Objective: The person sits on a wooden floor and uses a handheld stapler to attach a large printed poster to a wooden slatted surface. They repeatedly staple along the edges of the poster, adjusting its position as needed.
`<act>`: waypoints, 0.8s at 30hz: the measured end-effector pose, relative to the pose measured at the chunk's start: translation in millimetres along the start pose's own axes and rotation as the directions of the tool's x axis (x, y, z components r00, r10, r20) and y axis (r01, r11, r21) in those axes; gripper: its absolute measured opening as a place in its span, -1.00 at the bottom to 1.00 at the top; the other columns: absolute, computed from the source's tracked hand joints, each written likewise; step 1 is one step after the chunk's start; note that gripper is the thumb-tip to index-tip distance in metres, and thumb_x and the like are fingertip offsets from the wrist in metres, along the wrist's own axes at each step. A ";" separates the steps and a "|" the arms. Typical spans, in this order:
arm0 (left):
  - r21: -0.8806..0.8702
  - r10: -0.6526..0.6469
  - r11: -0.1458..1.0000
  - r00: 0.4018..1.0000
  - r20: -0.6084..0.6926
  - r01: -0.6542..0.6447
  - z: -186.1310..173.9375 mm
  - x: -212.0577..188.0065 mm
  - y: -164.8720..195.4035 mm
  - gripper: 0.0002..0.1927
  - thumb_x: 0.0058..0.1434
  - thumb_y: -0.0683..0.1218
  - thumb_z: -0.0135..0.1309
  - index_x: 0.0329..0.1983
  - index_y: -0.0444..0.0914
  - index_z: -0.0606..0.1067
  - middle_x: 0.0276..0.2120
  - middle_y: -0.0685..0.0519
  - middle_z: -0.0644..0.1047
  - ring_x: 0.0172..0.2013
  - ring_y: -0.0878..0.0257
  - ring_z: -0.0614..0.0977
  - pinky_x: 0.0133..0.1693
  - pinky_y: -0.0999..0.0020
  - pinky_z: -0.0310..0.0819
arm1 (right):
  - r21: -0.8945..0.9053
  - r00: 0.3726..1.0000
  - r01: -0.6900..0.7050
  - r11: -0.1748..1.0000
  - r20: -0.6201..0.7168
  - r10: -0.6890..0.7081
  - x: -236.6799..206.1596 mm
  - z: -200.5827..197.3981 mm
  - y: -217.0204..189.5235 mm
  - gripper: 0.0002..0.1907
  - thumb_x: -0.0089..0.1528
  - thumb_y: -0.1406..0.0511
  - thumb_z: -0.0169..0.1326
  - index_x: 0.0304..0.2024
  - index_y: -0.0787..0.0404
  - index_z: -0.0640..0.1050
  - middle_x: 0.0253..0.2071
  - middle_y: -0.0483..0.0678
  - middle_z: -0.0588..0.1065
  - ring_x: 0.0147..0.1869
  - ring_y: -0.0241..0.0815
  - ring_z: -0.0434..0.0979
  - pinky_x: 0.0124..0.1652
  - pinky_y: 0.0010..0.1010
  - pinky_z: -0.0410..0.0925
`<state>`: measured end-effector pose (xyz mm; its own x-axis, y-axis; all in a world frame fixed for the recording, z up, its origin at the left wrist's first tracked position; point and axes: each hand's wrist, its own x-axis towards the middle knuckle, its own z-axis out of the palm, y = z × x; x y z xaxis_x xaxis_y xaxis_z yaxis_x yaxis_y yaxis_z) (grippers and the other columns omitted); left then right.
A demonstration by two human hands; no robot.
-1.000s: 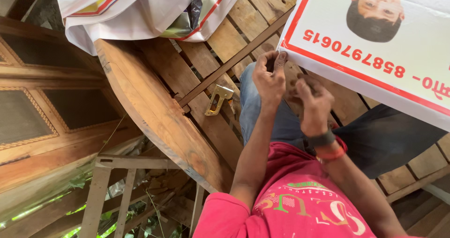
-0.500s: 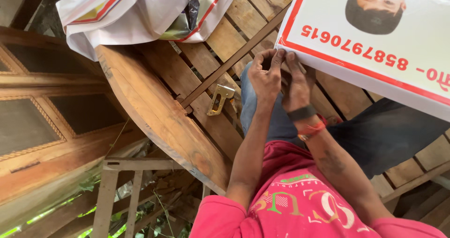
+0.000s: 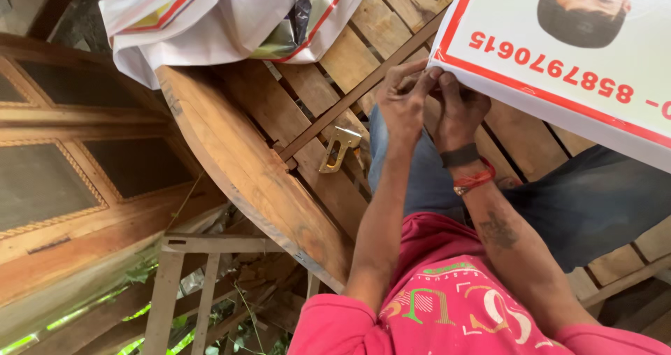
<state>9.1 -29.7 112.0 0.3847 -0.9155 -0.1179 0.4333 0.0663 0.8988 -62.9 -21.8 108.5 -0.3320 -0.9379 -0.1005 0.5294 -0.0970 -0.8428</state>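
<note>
We pinch the corner of the white, red-bordered board (image 3: 559,68) with both hands, left hand (image 3: 404,103) and right hand (image 3: 461,107) touching, over wooden planks (image 3: 307,103). A metal bracket (image 3: 339,149) lies nearby; a bag (image 3: 224,19) lies farther off.

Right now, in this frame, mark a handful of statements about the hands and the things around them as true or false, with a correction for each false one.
1. Both hands meet at the corner of the white board with a red border. True.
2. The right hand wears a dark band and a red thread at the wrist. True.
3. The left hand holds the brass bracket. False: the bracket lies alone on the wooden slats, apart from both hands.
4. The white plastic bag lies on the person's lap. False: it sits at the far edge of the wooden surface.
5. The person wears a green shirt. False: the pink shirt has printed letters.
</note>
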 end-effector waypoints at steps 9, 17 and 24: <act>0.248 0.140 0.954 0.981 0.131 -0.169 -14.2 22.9 -1.9 -0.82 0.24 -0.31 0.24 -0.11 -0.27 0.66 -0.15 0.04 0.63 -0.17 0.30 0.69 -0.10 0.42 0.69 | 0.218 0.997 -0.040 0.975 0.068 0.026 5.5 3.9 29.7 -0.84 0.39 0.44 0.18 -0.10 0.18 0.44 -0.11 -0.15 0.50 -0.02 -0.32 0.51 -0.05 -0.46 0.46; 0.404 0.177 0.886 0.971 0.161 -0.229 -11.1 19.4 15.7 -0.82 0.32 -0.26 0.17 -0.04 -0.30 0.66 -0.14 0.03 0.64 -0.16 0.32 0.68 -0.10 0.47 0.61 | -0.099 0.986 0.167 0.981 0.035 -0.164 10.1 7.5 37.5 -0.87 0.44 0.38 0.14 -0.03 0.33 0.49 -0.11 -0.09 0.53 -0.05 -0.30 0.51 -0.05 -0.43 0.44; 0.801 0.196 0.585 0.937 -0.290 0.126 -163.1 -9.8 -29.0 -0.71 0.29 -0.07 0.17 0.00 -0.30 0.59 -0.13 -0.12 0.65 -0.18 0.01 0.68 -0.08 0.21 0.55 | 0.124 0.999 -0.038 0.992 0.043 0.032 15.7 11.2 38.8 -0.66 0.37 0.37 0.15 0.14 0.33 0.38 0.03 0.08 0.56 0.08 -0.06 0.65 0.10 -0.21 0.58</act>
<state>125.7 42.0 18.2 0.6816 -0.7295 -0.0570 -0.3508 -0.3941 0.8495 -38.9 -44.1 80.1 -0.2804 -0.9541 -0.1048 0.6341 -0.1022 -0.7665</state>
